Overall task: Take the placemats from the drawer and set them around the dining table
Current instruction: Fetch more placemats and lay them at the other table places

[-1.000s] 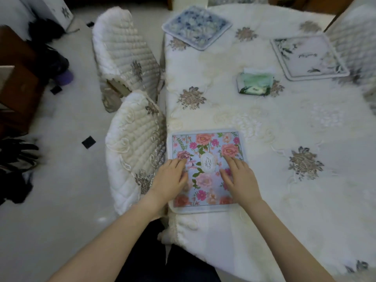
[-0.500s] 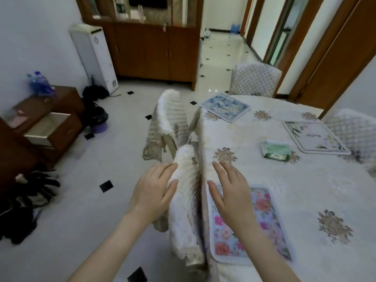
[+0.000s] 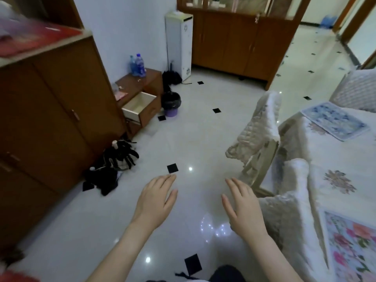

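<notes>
My left hand (image 3: 155, 198) and my right hand (image 3: 243, 203) hang open over the white floor, fingers spread, holding nothing. At the right edge the dining table (image 3: 325, 159) with its white cloth carries a pink floral placemat (image 3: 352, 245) at the near corner and a blue floral placemat (image 3: 333, 120) farther back. The open drawer (image 3: 140, 106) of a low brown cabinet stands at the left middle; its pale inside looks bare from here.
Two padded white chairs (image 3: 258, 133) (image 3: 293, 202) stand between me and the table. A tall brown cupboard (image 3: 46, 123) fills the left. Black bags (image 3: 114, 165) lie on the floor beside it. A purple bin (image 3: 171, 103) sits by the drawer, and a wooden sideboard (image 3: 240, 39) stands behind.
My hands have lifted off the pink placemat, which stays on the table. My view has swung left from the table toward the floor and the open drawer.
</notes>
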Motion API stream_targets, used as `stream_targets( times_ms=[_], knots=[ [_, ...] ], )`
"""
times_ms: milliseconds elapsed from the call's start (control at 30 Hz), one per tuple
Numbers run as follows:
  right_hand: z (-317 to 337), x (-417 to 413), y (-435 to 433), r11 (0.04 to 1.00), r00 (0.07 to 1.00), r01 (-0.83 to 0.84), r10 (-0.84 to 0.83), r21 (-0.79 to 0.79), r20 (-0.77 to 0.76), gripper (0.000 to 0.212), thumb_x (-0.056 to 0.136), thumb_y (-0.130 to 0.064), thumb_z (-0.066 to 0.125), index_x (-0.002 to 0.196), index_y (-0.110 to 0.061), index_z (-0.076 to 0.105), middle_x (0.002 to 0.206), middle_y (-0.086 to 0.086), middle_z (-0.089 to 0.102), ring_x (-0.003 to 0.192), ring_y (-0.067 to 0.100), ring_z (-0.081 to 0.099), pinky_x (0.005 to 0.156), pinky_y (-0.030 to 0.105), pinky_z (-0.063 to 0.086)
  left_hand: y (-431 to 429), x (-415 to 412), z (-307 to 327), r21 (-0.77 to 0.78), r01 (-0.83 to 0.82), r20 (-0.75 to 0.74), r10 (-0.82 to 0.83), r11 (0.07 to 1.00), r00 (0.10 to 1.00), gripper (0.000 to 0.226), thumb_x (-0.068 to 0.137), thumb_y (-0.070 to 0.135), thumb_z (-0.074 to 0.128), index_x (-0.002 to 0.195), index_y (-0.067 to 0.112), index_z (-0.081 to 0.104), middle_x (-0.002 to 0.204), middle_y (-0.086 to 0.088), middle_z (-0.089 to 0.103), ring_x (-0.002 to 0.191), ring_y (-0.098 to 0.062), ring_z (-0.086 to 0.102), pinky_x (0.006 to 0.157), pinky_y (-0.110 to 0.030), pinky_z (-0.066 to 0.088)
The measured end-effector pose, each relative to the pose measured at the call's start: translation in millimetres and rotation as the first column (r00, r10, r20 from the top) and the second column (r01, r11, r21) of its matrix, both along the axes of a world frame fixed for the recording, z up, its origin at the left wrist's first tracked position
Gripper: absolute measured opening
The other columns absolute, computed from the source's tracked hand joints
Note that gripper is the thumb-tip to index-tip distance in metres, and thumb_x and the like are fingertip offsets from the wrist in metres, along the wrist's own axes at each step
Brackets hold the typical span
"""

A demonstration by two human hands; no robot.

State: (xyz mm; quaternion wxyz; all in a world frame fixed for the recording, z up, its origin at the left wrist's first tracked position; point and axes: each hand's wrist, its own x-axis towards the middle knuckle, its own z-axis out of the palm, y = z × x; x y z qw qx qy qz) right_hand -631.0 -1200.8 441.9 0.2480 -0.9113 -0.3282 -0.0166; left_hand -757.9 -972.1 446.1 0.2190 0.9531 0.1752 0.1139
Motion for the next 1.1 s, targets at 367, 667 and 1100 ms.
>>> stream_targets(
  times_ms=[367,667,1100],
  knots=[
    [-22.2,99.9,84.0,0.997,0.998,0.062,-0.063,-0.041,-0.012,0.045,0.098,-0.031,0.054,0.139,-0.013,0.052,0.134,0.005,0.057,0.125,0.025,0.051,0.103,0.045,0.043,93.9,96.5,-28.3,-0.052,-0.036,-0.05,0.033,0.998,0.998,0.06,0.096,0.048,0.026,0.137,0.016,0.054,0.137,0.003,0.056,0.128,-0.017,0.048,0.108,-0.036,0.039],
    [-23.3,299.9,183.0,0.99,0.985,0.131,-0.137,-0.062,-0.105,0.05,0.1,-0.041,0.044,0.145,-0.021,0.044,0.143,-0.001,0.051,0.135,0.022,0.04,0.112,0.043,0.033,189.6,310.0,-12.9,-0.018,0.029,-0.079,-0.03,0.999,0.996,0.06,0.095,0.048,0.026,0.132,0.014,0.057,0.129,0.002,0.062,0.12,-0.02,0.054,0.102,-0.034,0.041],
    [-31.9,552.8,304.2,0.97,0.958,0.238,-0.244,-0.054,-0.149,0.049,0.101,-0.041,0.042,0.143,-0.014,0.047,0.14,0.003,0.053,0.132,0.025,0.042,0.111,0.042,0.034,315.1,597.8,-33.2,-0.047,0.168,-0.053,-0.171,0.985,0.984,0.056,0.096,0.045,0.03,0.13,0.012,0.059,0.127,-0.001,0.063,0.116,-0.021,0.056,0.1,-0.037,0.043]
  ],
)
